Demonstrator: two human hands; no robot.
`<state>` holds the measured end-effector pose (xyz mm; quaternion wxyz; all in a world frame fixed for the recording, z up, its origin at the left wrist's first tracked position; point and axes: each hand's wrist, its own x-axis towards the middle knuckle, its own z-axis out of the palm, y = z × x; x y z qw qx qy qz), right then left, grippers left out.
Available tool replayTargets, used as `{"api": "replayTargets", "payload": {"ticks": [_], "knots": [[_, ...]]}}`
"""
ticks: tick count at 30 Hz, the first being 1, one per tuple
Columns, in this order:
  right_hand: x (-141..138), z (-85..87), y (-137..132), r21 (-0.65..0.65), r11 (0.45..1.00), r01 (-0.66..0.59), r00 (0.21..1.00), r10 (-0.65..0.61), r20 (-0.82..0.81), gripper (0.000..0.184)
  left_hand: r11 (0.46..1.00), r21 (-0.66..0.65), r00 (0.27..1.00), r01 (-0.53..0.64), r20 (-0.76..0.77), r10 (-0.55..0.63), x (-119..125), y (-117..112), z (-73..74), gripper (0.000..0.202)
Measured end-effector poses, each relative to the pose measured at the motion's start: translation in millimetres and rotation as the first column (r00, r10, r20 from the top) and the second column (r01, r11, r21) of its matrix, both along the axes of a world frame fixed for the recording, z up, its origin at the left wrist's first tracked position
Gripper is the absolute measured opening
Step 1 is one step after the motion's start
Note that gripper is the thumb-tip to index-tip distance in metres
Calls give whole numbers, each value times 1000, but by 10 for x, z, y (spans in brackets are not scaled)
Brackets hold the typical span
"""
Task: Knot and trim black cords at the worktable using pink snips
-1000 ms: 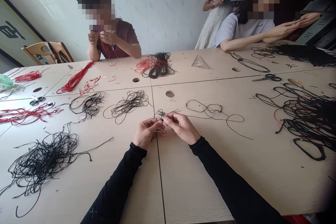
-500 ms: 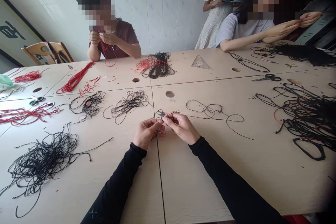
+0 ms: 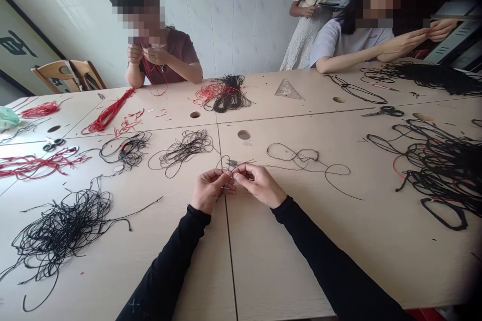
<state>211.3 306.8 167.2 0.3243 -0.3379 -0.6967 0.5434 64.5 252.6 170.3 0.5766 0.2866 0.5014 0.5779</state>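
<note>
My left hand (image 3: 212, 190) and my right hand (image 3: 259, 184) meet near the middle of the table, fingertips almost touching. Between them they pinch a thin black cord (image 3: 224, 173), which loops up above my fingers. A small metal piece (image 3: 232, 163) shows just above my right fingertips; its exact kind is too small to tell. A long loose black cord (image 3: 301, 158) lies on the table to the right of my hands. A tangled black cord pile (image 3: 184, 149) lies just beyond them.
Piles of black and red cord (image 3: 440, 170) cover much of the pale wooden table (image 3: 286, 261). Scissors (image 3: 383, 112) and a clear plastic set square (image 3: 287, 90) lie on the far side. Seated co-workers handle cords across the table, and another person stands behind them.
My fingers have shifted slightly on the cord, and my hands sit a little closer together. The cord loop above them now looks wider.
</note>
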Motion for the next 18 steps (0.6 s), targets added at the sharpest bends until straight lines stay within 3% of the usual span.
{"api": "replayTargets", "payload": {"ticks": [11,18], "knots": [[14,-20,7,-118,992,34,999,-35,-8,32,1000,-2,1000,4,-26,-4,-3,-7,0,32],[31,-3,18,8,1000,-8,1000,9,-14,33,999,13,999,-43,26,42,-28,-1,41,32]]}}
